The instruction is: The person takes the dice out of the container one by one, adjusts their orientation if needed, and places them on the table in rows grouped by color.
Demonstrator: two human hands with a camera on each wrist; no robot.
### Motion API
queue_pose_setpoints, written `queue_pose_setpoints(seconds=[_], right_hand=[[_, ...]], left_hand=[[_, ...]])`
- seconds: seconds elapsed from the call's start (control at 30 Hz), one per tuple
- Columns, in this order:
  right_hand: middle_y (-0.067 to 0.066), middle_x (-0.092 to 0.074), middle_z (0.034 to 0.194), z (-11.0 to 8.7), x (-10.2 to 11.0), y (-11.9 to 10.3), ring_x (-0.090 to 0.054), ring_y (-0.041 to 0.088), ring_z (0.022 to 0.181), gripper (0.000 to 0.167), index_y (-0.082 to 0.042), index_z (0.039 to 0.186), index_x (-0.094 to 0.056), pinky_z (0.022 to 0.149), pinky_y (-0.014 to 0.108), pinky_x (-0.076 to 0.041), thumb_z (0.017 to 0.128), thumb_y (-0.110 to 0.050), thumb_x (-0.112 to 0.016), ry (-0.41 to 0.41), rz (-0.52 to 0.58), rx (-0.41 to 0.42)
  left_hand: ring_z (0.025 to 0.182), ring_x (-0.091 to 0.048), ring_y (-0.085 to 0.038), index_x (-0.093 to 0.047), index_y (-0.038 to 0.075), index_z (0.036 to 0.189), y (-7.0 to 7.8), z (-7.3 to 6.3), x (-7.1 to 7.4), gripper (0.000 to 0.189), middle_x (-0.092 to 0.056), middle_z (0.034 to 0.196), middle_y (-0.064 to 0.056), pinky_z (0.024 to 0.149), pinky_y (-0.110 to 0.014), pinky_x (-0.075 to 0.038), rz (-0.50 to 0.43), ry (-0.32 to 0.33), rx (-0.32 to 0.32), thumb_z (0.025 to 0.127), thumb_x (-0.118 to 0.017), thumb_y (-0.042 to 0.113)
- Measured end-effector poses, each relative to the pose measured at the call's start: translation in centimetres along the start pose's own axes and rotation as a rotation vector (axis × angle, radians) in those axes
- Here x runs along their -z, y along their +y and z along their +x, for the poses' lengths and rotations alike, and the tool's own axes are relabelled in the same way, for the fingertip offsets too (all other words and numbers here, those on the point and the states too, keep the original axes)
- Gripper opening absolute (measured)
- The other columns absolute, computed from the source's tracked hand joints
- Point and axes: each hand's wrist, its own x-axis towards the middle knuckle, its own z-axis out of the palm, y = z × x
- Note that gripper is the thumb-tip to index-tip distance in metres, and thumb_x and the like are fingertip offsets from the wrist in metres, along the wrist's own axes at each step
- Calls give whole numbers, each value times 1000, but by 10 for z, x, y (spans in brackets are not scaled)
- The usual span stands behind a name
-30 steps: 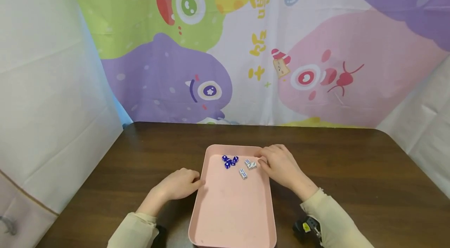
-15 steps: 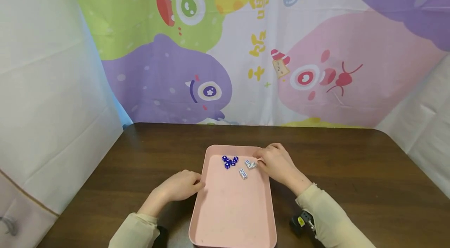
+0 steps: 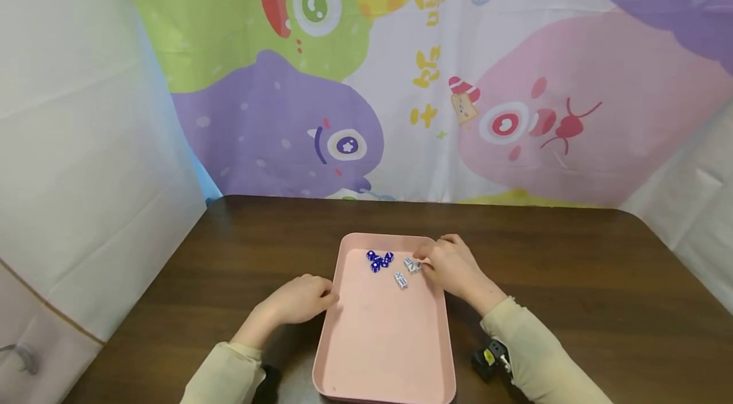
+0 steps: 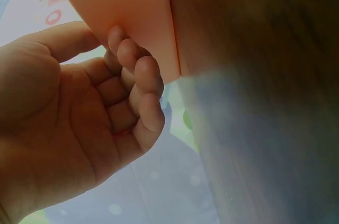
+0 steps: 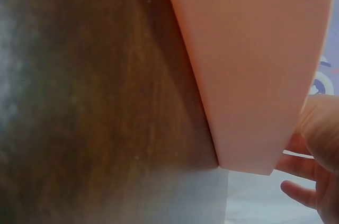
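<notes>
- White dice (image 3: 401, 280): small hard-edged cubes, dark pips; loc. tray (image 3: 380, 340), one group at far R corner, touching pair just nearer ctr. Exact qty unclear.
- R grip (image 3: 458, 267): thumb & index bent in over tray's far R corner, at outermost white die; can't tell if pinching. Other fingers apart, outside wall.
- L grip (image 3: 298, 300): pinching tray's L wall, thumb inside, fingertips outside.
- Handling (judged): step looks like working corner dice. Best take one die by opp. flat faces, from above; edge pinch prob. slips. L grip firm but light, so tray won't slide.
- Blue dice (image 3: 375, 266): approx. five, white pips, clustered nr tray's far edge, L of white.
- Tray: pink, matt, prob. plastic; oblong, rounded corners, low walls.
- Bench (image 3: 544, 264): dark wood grain, slight sheen, rounded far corners.
</notes>
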Motion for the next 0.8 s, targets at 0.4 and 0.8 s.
queue_pose_setpoints(seconds=[0.4, 0.8], right_hand=[[-5, -69, 85, 3, -8, 4, -63, 12, 78, 17, -17, 90, -72, 90, 44, -37, 75, -11, -65, -6, -7, -8], [-9, -63, 74, 4, -9, 0, -58, 11, 68, 7, -19, 75, -66, 88, 45, -37, 73, -13, -70, -54, 12, -41]], left_hand=[[49, -36, -9, -45, 13, 60, 1, 1, 5, 31, -36, 53, 6, 49, -26, -31, -8, -7, -8, 90, -50, 19], [49, -35, -8, -43, 14, 59, 0, -2, 2, 32, -35, 53, 7, 48, -25, -31, -18, -10, -20, 91, -48, 19]])
